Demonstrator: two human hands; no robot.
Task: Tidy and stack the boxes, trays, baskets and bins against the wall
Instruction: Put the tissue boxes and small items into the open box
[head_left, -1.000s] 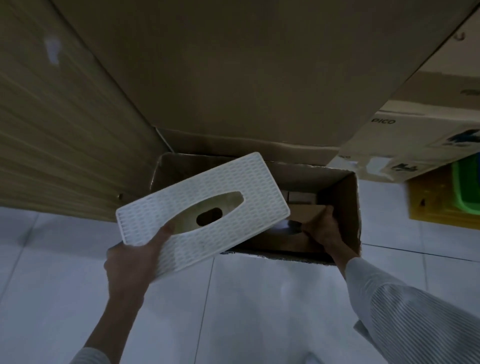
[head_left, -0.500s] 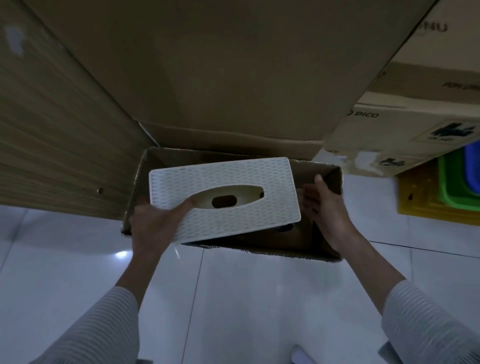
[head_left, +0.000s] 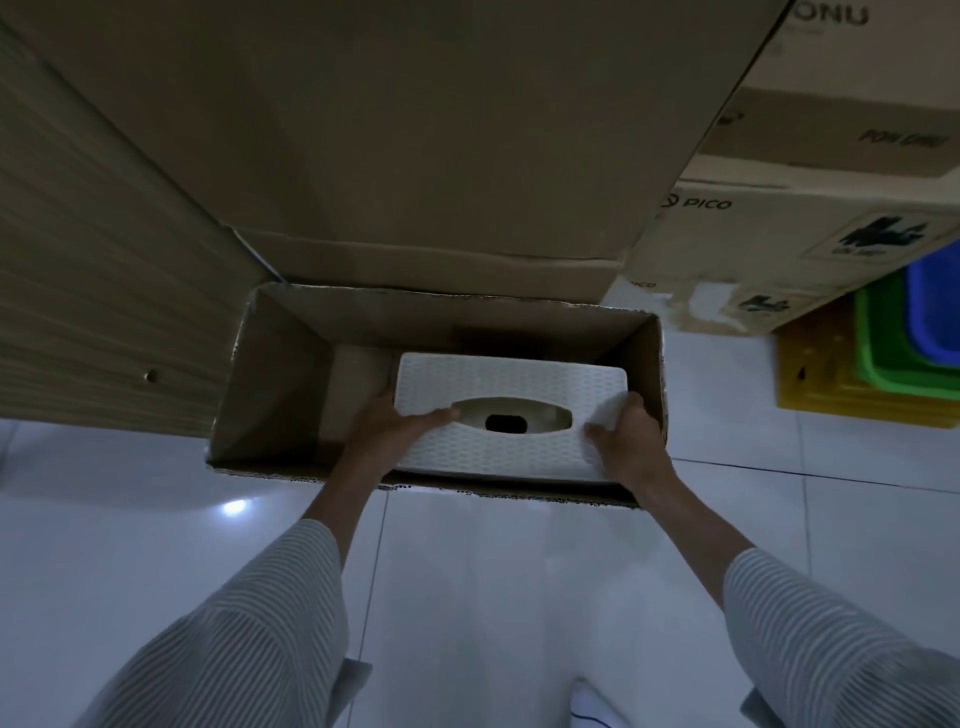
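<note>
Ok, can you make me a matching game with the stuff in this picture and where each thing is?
Things:
1. white tissue box
2. open cardboard box
3. blue bin
4. PICO box

Places:
A. nested inside the green bin
B. on the floor in front of the big cardboard stack
C. held by both hands inside the open box
D. stacked at the right, beside the coloured bins

Pairs: 1-C, 2-B, 3-A, 4-D
</note>
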